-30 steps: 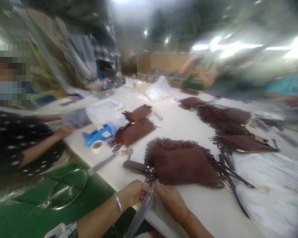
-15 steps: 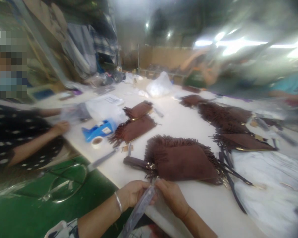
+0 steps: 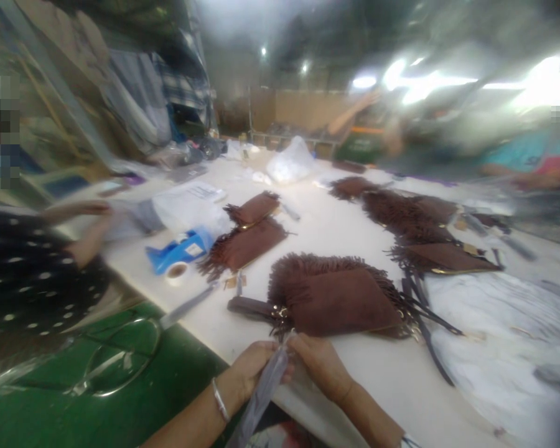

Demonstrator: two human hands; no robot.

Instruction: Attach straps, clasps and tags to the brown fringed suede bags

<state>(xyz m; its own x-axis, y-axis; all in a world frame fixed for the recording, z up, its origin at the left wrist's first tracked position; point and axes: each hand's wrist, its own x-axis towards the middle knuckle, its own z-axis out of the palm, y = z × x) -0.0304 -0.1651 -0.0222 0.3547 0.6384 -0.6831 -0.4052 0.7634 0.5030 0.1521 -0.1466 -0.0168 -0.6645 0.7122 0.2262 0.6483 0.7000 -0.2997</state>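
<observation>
"One plastic-wrapped strip [image 3: 264,395], bottom centre: how held?"
"Left hand [image 3: 254,367] grasps its upper end; right hand [image 3: 324,367] seemingly pinches the tip, probably to steady it, near the fringed brown handbag [image 3: 343,302], lower centre."

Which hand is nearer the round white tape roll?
Left: in the picture, the left hand is below and right of the tape roll; the right hand is farther right.

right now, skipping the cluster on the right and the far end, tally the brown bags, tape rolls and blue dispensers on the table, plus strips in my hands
Brown bags: 3
White tape roll: 1
Blue dispenser: 1
Strip held between left hand and right hand: 1
Total: 6
</observation>
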